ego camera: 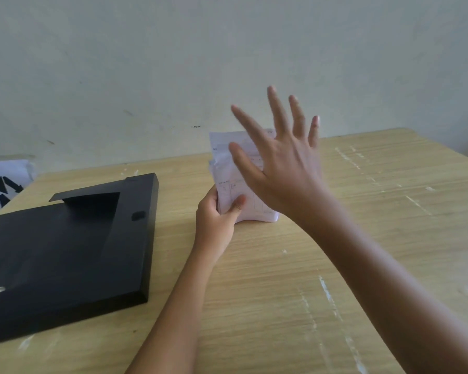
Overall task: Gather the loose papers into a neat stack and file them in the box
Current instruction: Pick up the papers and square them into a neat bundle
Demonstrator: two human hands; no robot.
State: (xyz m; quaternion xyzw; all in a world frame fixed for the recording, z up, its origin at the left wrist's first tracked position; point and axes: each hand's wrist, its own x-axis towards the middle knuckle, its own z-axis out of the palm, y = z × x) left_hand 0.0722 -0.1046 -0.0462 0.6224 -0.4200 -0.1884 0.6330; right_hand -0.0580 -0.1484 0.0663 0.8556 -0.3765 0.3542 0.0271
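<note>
1. The left hand (216, 211) pinches the papers (241, 176) by their lower left corner and stands them on edge on the table (335, 265), near its far middle.
2. The right hand (278, 163) hovers in front of them, fingers spread, gripping nothing.
3. To square the stack well, I would loosen the pinch, tap the bottom edge on the wood, and press the ragged, offset top sheets level.
4. The black box (65, 252) lies flat to the left, well apart; whether it holds anything cannot be seen.

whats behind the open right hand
The stack of papers, stood on edge on the table and held by the left hand. Its right part is hidden by the right hand.
</note>
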